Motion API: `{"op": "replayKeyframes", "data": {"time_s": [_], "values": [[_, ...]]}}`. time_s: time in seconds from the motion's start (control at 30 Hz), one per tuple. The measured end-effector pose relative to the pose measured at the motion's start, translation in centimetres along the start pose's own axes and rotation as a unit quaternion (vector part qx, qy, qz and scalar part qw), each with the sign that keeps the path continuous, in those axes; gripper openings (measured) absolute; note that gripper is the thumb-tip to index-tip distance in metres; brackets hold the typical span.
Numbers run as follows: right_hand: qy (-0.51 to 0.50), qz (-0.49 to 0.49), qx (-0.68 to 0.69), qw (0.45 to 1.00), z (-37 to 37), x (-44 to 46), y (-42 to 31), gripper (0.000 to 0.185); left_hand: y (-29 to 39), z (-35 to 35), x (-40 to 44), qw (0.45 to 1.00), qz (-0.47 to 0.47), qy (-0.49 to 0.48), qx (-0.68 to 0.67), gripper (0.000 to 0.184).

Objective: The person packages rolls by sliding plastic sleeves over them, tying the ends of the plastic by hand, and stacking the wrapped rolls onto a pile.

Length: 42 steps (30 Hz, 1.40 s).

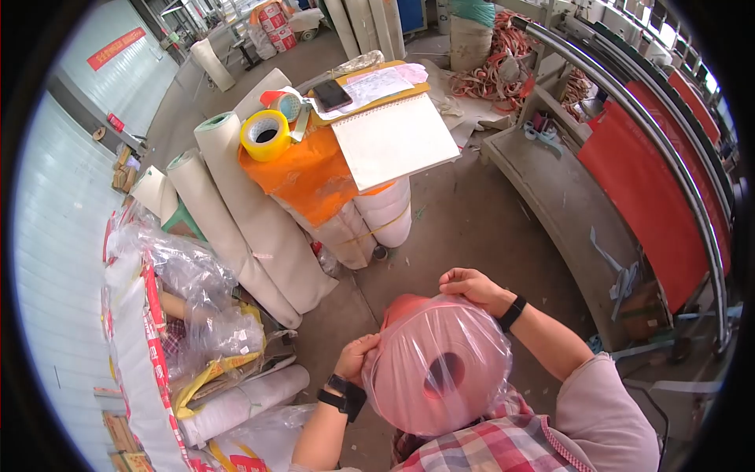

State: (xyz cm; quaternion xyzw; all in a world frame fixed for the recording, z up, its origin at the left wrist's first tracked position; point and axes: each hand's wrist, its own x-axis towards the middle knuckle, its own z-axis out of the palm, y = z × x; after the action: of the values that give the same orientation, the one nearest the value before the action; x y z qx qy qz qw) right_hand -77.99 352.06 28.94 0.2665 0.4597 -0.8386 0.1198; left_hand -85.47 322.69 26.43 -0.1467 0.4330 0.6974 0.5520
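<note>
Plastic film (480,338) is drawn over the hollow-cored end of a red roll (413,381) at lower centre of the frame. Its left edge is pinched in the left hand's (359,358) bent fingers; the right hand (477,289) is curled at its upper edge, its grip unclear. The facing end is covered; coverage farther along cannot be told.

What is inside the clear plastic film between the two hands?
Inside the clear plastic film is a red roll; its round end and dark centre hole show through. The roll's far end is hidden; the hole's interior is too dark.
</note>
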Motion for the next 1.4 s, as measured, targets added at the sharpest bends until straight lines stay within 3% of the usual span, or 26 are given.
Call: {"op": "replayKeyframes", "data": {"time_s": [0.03, 0.07, 0.13, 0.2, 0.27, 0.37, 0.4, 0.47, 0.57, 0.67, 0.73, 0.8, 0.83, 0.87, 0.9, 0.93, 0.97, 1.0, 1.07, 1.1, 1.2, 1.27, 1.33, 1.37, 1.4], "values": [[0.002, -0.028, -0.108, 0.994, -0.8, 0.8, 1.1, 0.013, -0.5, -1.7, 0.5, 0.995, 0.039, -0.008, 0.097, 0.017], [0.002, -0.028, -0.111, 0.993, -0.9, 0.5, 0.9, 0.013, -0.9, -2.6, 0.9, 0.995, 0.039, -0.009, 0.094, 0.017], [-0.077, 0.093, -0.098, 0.988, -1.2, 0.1, -0.1, 0.013, -1.4, -3.7, 1.6, 0.995, 0.0, 0.004, 0.103, 0.02], [-0.104, 0.108, -0.103, 0.983, -3.2, -0.8, 0.7, 0.015, -2.5, -4.2, 0.3, 0.991, 0.003, -0.004, 0.136, 0.02], [-0.201, 0.181, -0.058, 0.961, -5.7, -3.0, 1.3, 0.02, -4.2, -5.2, -1.1, 0.987, 0.008, 0.006, 0.162, 0.02], [-0.189, 0.197, 0.019, 0.962, -7.6, -8.1, 3.8, 0.023, -7.7, -6.2, -5.5, 0.996, 0.016, 0.028, 0.086, 0.03], [-0.178, 0.158, 0.077, 0.968, -7.5, -8.6, 5.1, 0.023, -8.6, -5.9, -6.5, 0.996, 0.018, 0.03, 0.085, 0.03], [-0.101, 0.076, 0.23, 0.965, -6.2, -8.4, 5.5, 0.023, -10.4, -4.9, -7.9, 0.99, 0.012, -0.008, -0.137, 0.034], [-0.025, 0.125, 0.336, 0.933, -5.4, -5.7, 6.1, 0.026, -12.8, -6.4, -5.0, 0.987, 0.08, 0.068, -0.118, 0.034], [-0.068, 0.131, 0.339, 0.929, -6.5, -3.1, 6.1, 0.026, -15.0, -11.7, 0.7, 0.993, 0.066, 0.084, -0.059, 0.034], [-0.002, 0.102, 0.148, 0.984, -6.7, -0.7, 6.4, 0.023, -16.3, -16.3, 4.3, 0.994, 0.048, 0.096, 0.002, 0.034], [0.099, 0.118, -0.029, 0.988, -7.0, 1.3, 6.5, 0.021, -18.0, -18.9, 6.0, 0.993, 0.034, 0.104, 0.049, 0.034], [0.057, 0.026, -0.222, 0.973, -9.2, 2.8, 8.3, 0.02, -15.4, -14.7, 4.3, 0.994, 0.047, 0.087, -0.057, 0.032], [0.056, 0.025, -0.299, 0.952, -9.3, 3.3, 7.5, 0.02, -12.0, -9.1, 2.3, 0.982, 0.061, 0.067, -0.164, 0.029], [0.055, 0.048, -0.352, 0.933, -8.5, 3.2, 5.7, 0.02, -11.5, -8.0, 1.7, 0.98, 0.064, 0.067, -0.178, 0.029], [0.056, 0.082, -0.378, 0.921, -7.8, 2.8, 4.2, 0.02, -11.2, -7.6, 1.4, 0.988, 0.13, 0.061, 0.057, 0.024], [0.058, 0.122, -0.391, 0.91, -6.8, 2.1, 2.8, 0.02, -11.7, -7.7, 1.3, 0.938, 0.186, 0.052, 0.289, 0.02], [0.064, 0.164, -0.393, 0.902, -5.7, 1.3, 1.4, 0.02, -13.4, -8.7, 2.2, 0.985, 0.114, -0.013, 0.131, 0.015], [0.08, 0.251, -0.365, 0.893, -3.7, -0.4, -0.8, 0.02, -20.1, -12.3, 4.7, 0.99, 0.06, -0.121, -0.039, 0.017], [0.096, 0.294, -0.339, 0.888, -2.9, -0.9, -1.0, 0.02, -21.7, -12.7, 4.7, 0.987, 0.024, -0.149, 0.049, 0.017], [0.129, 0.403, -0.274, 0.864, -3.5, -1.0, 1.1, 0.021, -24.5, -9.8, 1.7, 0.976, -0.103, -0.176, -0.077, 0.017], [0.24, 0.365, -0.312, 0.844, -10.2, -0.4, 7.0, 0.022, -28.3, -8.8, 1.5, 0.964, -0.142, -0.174, -0.142, 0.017], [0.283, 0.318, -0.441, 0.79, -7.5, 1.9, 9.1, 0.02, -31.2, -8.8, 1.7, 0.988, -0.084, -0.107, -0.067, 0.004], [0.284, 0.325, -0.44, 0.788, -9.4, 3.0, 11.1, 0.02, -32.4, -9.7, 2.4, 0.988, -0.09, -0.107, -0.071, 0.004], [0.112, 0.233, -0.662, 0.704, -12.7, 4.6, 13.9, 0.019, -33.9, -11.1, 3.8, 0.972, -0.111, -0.075, -0.195, 0.005]]}}
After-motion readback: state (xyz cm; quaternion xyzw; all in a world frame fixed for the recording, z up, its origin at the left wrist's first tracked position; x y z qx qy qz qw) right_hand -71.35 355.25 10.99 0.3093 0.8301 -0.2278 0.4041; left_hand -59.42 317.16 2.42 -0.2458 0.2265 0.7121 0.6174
